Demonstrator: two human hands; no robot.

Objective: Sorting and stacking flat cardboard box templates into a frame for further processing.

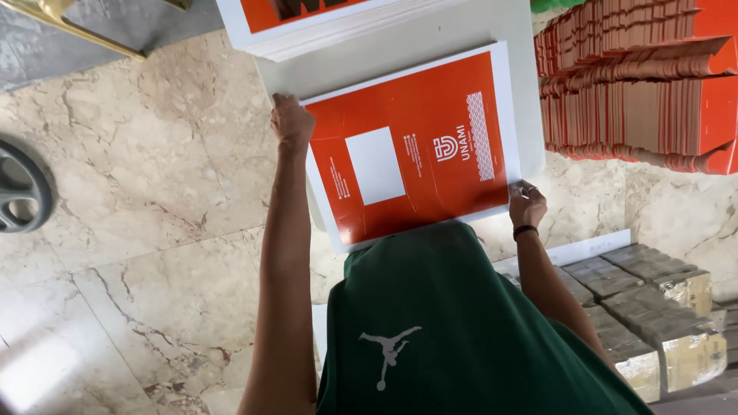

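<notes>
A large flat sheet (415, 146), printed orange with a white border and a white rectangle in the middle, lies on a pale board (430, 46) in front of me. My left hand (290, 121) grips its far left corner. My right hand (526, 204), with a dark band on the wrist, pinches the near right corner. My green shirt hides the sheet's near edge.
A stack of similar orange-and-white sheets (323, 23) lies beyond. Rows of folded orange cardboard pieces (638, 84) are piled at the right. Wrapped grey bundles (653, 307) sit at lower right. Marble floor (138, 200) spreads left, with a dark wheel (19, 192) at the edge.
</notes>
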